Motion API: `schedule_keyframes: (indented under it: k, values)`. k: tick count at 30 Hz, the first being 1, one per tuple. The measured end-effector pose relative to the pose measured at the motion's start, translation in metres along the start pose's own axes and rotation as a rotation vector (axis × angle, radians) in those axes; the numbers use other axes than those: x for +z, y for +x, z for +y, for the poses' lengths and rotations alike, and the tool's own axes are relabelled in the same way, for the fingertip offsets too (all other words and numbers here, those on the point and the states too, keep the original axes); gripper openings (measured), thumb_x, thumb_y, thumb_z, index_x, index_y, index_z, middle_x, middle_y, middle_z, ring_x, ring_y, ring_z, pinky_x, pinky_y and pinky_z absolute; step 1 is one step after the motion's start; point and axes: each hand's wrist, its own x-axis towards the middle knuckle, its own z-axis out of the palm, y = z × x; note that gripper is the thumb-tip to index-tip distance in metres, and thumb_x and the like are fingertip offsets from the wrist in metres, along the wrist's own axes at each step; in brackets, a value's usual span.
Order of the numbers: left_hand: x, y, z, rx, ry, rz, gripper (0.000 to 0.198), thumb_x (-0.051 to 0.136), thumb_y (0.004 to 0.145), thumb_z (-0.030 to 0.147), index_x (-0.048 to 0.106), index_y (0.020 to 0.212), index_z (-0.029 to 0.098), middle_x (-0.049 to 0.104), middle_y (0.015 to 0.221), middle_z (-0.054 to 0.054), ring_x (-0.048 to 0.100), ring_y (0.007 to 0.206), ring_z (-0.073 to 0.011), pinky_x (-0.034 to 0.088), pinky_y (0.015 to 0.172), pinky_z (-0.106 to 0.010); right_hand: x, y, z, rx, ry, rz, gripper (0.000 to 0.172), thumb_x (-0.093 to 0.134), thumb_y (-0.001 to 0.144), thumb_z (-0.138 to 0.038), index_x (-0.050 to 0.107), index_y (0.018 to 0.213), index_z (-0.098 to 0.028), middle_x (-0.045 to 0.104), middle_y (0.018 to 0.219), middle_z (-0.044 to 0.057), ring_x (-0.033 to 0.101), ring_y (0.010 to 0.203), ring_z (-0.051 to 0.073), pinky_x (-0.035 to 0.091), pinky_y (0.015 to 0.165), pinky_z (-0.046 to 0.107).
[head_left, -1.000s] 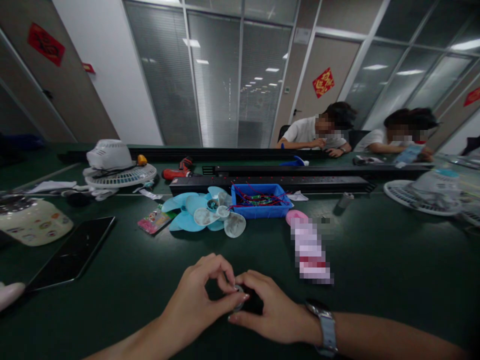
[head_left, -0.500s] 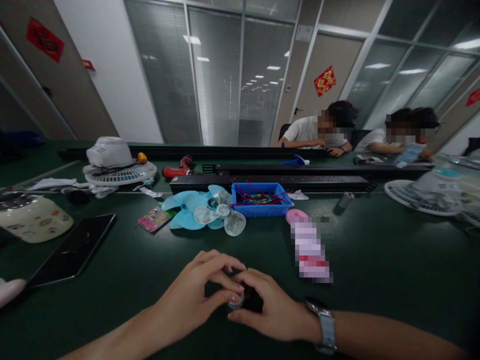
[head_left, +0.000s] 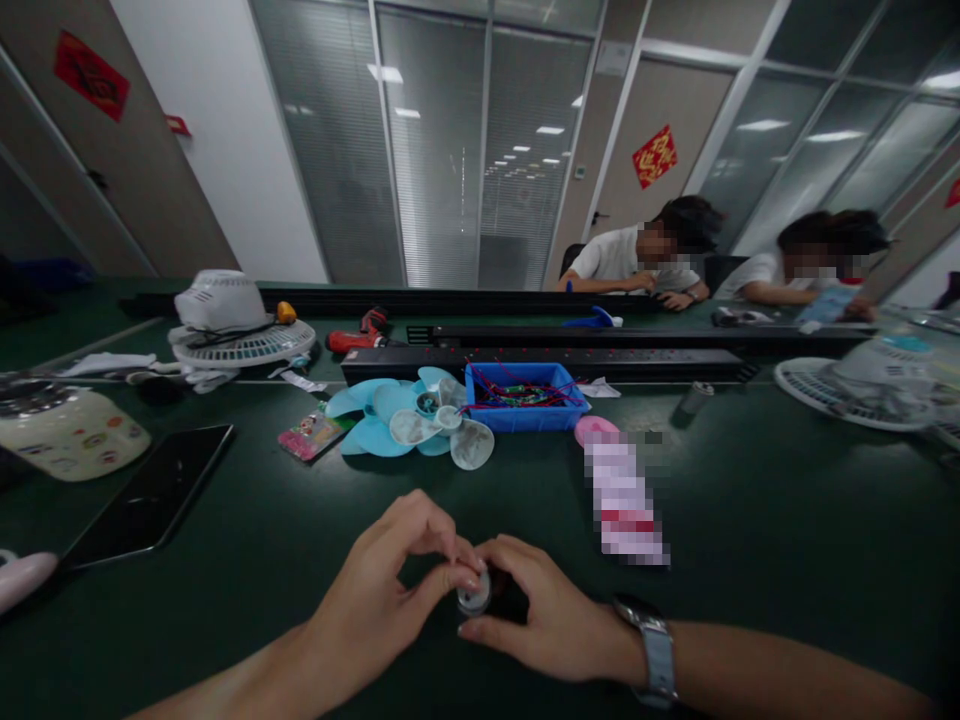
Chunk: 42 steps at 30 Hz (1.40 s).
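Upright on the dark green table, a small silver-topped cylinder (head_left: 472, 600), which looks like a small motor, sits between my hands. Around its side curl the thumb and fingers of my right hand (head_left: 544, 620), holding it; a watch is on that wrist. My left hand (head_left: 401, 560) has its thumb and fingertips pinched together at the cylinder's top edge. Whatever is in that pinch is hidden. Farther right stands a similar small cylinder (head_left: 697, 395).
Beyond my hands lie blue and clear fan blades (head_left: 390, 410) and a blue bin (head_left: 529, 415) of wires. At left are a black tablet (head_left: 154, 490) and a cream appliance (head_left: 71, 425). A red drill (head_left: 356, 340), black rails (head_left: 540, 365), fan parts (head_left: 240, 340) and seated people are farther back.
The left fingers have drawn closer together and curled at the cylinder's top, so more of its silver face shows. My right hand keeps its hold almost unmoved.
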Motion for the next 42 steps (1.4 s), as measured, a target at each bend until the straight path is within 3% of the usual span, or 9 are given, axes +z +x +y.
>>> schedule_keyframes:
  k: [4, 7, 12, 20, 26, 29, 33, 37, 42]
  values:
    - [-0.025, 0.009, 0.007, -0.064, 0.014, 0.041, 0.018, 0.069, 0.083, 0.019, 0.051, 0.085, 0.02, 0.07, 0.084, 0.0, 0.074, 0.079, -0.0178, 0.058, 0.072, -0.028, -0.003, 0.001, -0.003, 0.001, 0.028, -0.025, 0.038, 0.073, 0.081, -0.038, 0.061, 0.115, -0.024, 0.064, 0.103, 0.003, 0.06, 0.09, 0.017, 0.047, 0.079, 0.03]
    - [-0.046, 0.017, -0.001, -0.175, 0.118, -0.15, 0.02, 0.073, 0.08, 0.025, 0.055, 0.086, 0.019, 0.075, 0.085, -0.003, 0.074, 0.083, -0.021, 0.057, 0.073, -0.029, -0.005, 0.001, -0.006, 0.017, 0.032, -0.043, 0.038, 0.072, 0.082, -0.038, 0.061, 0.117, -0.026, 0.064, 0.106, 0.002, 0.06, 0.095, 0.018, 0.047, 0.084, 0.031]
    - [-0.06, 0.024, -0.042, -0.317, 0.032, -0.404, 0.022, 0.075, 0.078, 0.025, 0.058, 0.087, 0.016, 0.077, 0.085, -0.003, 0.075, 0.085, -0.0218, 0.055, 0.077, -0.031, -0.006, 0.001, -0.009, 0.047, 0.021, -0.045, 0.038, 0.072, 0.082, -0.039, 0.062, 0.116, -0.026, 0.065, 0.108, 0.003, 0.06, 0.097, 0.019, 0.048, 0.087, 0.034]
    - [-0.068, 0.017, -0.074, -0.29, -0.032, -0.365, 0.051, 0.088, 0.062, 0.027, 0.062, 0.105, 0.018, 0.075, 0.104, -0.005, 0.071, 0.101, -0.0239, 0.052, 0.091, -0.036, -0.005, 0.002, -0.01, 0.066, 0.025, -0.048, 0.039, 0.074, 0.08, -0.037, 0.062, 0.116, -0.025, 0.065, 0.108, 0.003, 0.061, 0.098, 0.019, 0.048, 0.087, 0.033]
    - [-0.062, 0.009, -0.083, -0.256, 0.058, -0.252, 0.034, 0.08, 0.074, 0.031, 0.065, 0.101, 0.017, 0.077, 0.094, -0.006, 0.073, 0.094, -0.0236, 0.053, 0.092, -0.039, -0.005, 0.001, -0.009, 0.055, 0.037, -0.048, 0.04, 0.073, 0.081, -0.039, 0.062, 0.116, -0.025, 0.064, 0.108, 0.003, 0.061, 0.095, 0.018, 0.048, 0.085, 0.032]
    - [-0.057, 0.008, -0.075, -0.228, 0.084, -0.195, 0.028, 0.079, 0.075, 0.028, 0.067, 0.097, 0.017, 0.076, 0.09, -0.005, 0.073, 0.09, -0.0231, 0.055, 0.087, -0.037, -0.005, 0.001, -0.008, 0.049, 0.036, -0.04, 0.04, 0.073, 0.081, -0.04, 0.062, 0.116, -0.025, 0.064, 0.108, 0.003, 0.06, 0.094, 0.018, 0.048, 0.083, 0.031]
    - [-0.039, -0.002, -0.038, -0.147, 0.055, 0.034, 0.013, 0.073, 0.081, 0.024, 0.064, 0.087, 0.018, 0.076, 0.086, -0.004, 0.074, 0.083, -0.02, 0.059, 0.076, -0.03, -0.005, 0.001, -0.007, 0.027, 0.025, -0.044, 0.04, 0.073, 0.081, -0.04, 0.062, 0.115, -0.024, 0.065, 0.106, 0.003, 0.06, 0.093, 0.018, 0.048, 0.082, 0.03]
    - [-0.013, -0.01, -0.002, 0.123, 0.053, 0.033, 0.009, 0.075, 0.081, 0.021, 0.068, 0.087, 0.021, 0.076, 0.082, -0.003, 0.073, 0.08, -0.0186, 0.059, 0.072, -0.027, -0.003, 0.001, -0.003, -0.022, 0.006, -0.022, 0.04, 0.073, 0.081, -0.04, 0.061, 0.114, -0.021, 0.065, 0.103, 0.004, 0.06, 0.091, 0.018, 0.047, 0.08, 0.031]
    - [0.007, -0.007, -0.004, 0.105, 0.092, 0.012, 0.003, 0.072, 0.084, 0.022, 0.071, 0.087, 0.021, 0.075, 0.084, -0.004, 0.072, 0.081, -0.0191, 0.058, 0.073, -0.029, 0.0, 0.001, 0.0, -0.028, -0.01, -0.003, 0.037, 0.072, 0.082, -0.042, 0.061, 0.107, -0.019, 0.062, 0.097, 0.004, 0.058, 0.086, 0.018, 0.046, 0.076, 0.03]
